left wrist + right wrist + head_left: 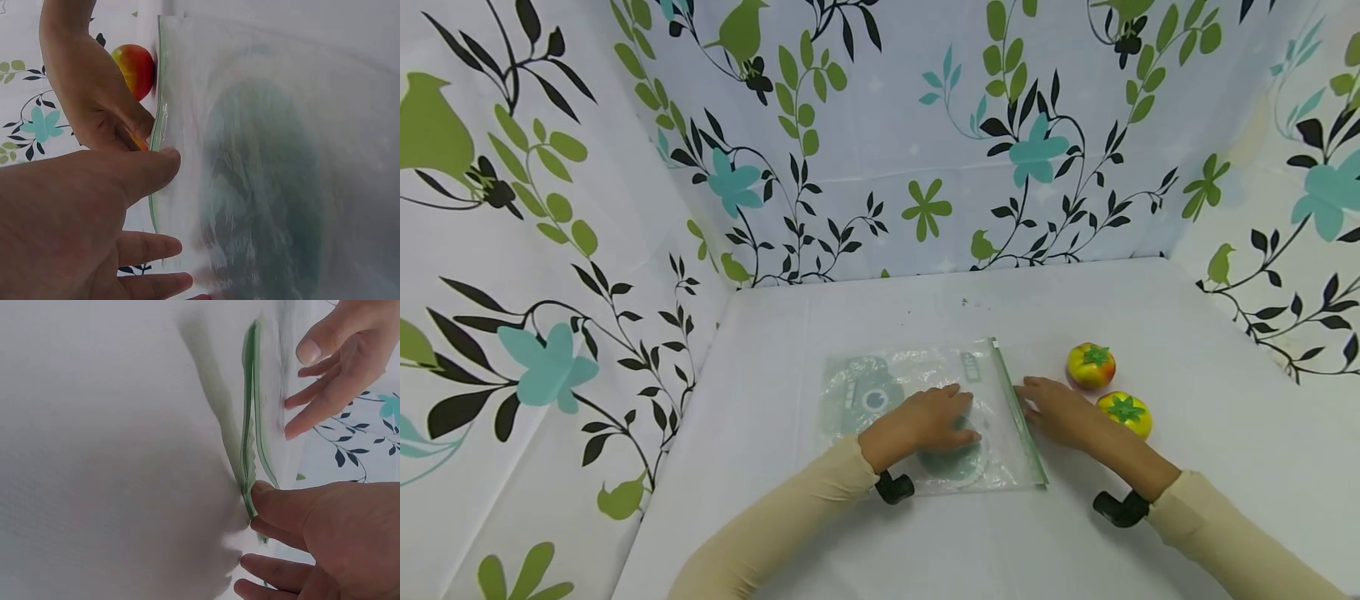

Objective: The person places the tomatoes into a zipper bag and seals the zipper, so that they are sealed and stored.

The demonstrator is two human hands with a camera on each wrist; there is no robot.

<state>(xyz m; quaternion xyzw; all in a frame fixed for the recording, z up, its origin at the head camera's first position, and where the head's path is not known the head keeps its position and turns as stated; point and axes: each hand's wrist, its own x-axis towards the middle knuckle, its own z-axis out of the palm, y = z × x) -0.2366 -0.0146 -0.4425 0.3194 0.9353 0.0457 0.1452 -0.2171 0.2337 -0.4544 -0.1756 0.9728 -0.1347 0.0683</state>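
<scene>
A clear plastic bag with a green-edged mouth and pale green print lies flat, its mouth facing right. My left hand is over its middle, fingers spread and holding nothing; in the left wrist view the thumb of this hand reaches over the bag near the green edge. At that edge is my right hand. The right wrist view shows this hand pinching the green strip between thumb and index finger, the two lips slightly parted above.
Two yellow-red fruits with green tops, one farther back and one nearer, sit right of the bag beside my right forearm. The white table meets patterned cloth behind and at both sides.
</scene>
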